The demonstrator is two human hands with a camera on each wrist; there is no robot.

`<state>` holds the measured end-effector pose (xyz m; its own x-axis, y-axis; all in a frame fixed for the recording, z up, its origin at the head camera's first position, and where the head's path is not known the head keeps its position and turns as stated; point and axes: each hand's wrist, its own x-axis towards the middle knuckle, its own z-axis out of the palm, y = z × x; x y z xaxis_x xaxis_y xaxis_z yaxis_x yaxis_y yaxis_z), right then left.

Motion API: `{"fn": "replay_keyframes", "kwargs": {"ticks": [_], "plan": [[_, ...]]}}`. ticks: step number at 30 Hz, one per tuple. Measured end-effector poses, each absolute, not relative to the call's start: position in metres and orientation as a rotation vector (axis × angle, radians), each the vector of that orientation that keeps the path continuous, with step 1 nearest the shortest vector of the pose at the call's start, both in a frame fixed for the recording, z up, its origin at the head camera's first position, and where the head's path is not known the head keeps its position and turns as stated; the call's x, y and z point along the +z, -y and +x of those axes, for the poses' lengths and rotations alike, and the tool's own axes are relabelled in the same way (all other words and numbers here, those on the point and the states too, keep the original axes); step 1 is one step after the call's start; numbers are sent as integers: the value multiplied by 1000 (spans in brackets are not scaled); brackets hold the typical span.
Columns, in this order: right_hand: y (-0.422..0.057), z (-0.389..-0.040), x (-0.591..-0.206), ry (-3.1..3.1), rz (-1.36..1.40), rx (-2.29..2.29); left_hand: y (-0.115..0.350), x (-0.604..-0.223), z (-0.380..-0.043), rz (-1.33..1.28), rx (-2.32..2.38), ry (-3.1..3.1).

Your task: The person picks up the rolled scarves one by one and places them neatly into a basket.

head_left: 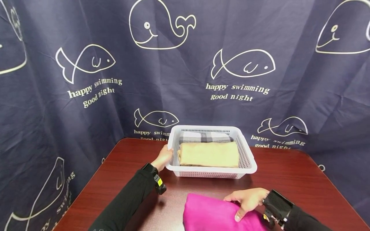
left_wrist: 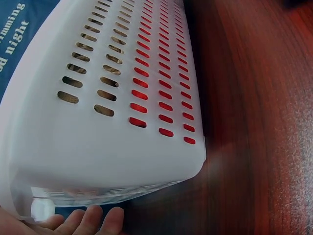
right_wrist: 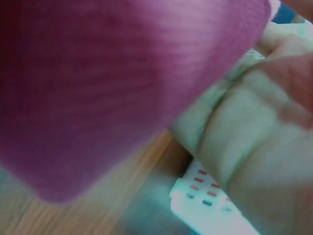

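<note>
My left hand (head_left: 164, 157) grips the left rim of a white plastic basket (head_left: 212, 170), its fingertips (left_wrist: 90, 218) curled under the basket's rim in the left wrist view. Inside the basket lie a folded pale yellow cloth (head_left: 209, 154) and, behind it, a grey, white and black checked cloth (head_left: 192, 138). With my right hand (head_left: 250, 197) I hold a folded magenta cloth (head_left: 208, 210) in front of the basket, thumb on the near side. That cloth fills much of the right wrist view, where its lower corner hangs above the table. Its near part runs out of the head view.
A reddish-brown wooden table (head_left: 115, 179) carries the basket near its far edge. Behind and around it hangs a dark blue curtain (head_left: 185, 80) with white fish and whale drawings. Red shows through the lower slots of the basket wall (left_wrist: 98, 147).
</note>
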<state>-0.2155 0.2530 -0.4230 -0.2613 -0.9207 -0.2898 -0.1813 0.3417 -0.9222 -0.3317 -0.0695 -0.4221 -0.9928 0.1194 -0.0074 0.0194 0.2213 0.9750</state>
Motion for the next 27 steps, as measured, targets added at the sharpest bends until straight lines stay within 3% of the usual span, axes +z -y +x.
{"fn": "replay_keyframes", "kwargs": {"ticks": [12,27], "plan": [[-234,-220,-421,-1725,-944,-979,69,-422,-332,93,1901,-2405],[-245,-210,-427,-1787,-948,-1117,69,-420,-329,141,1889,-2419]]}}
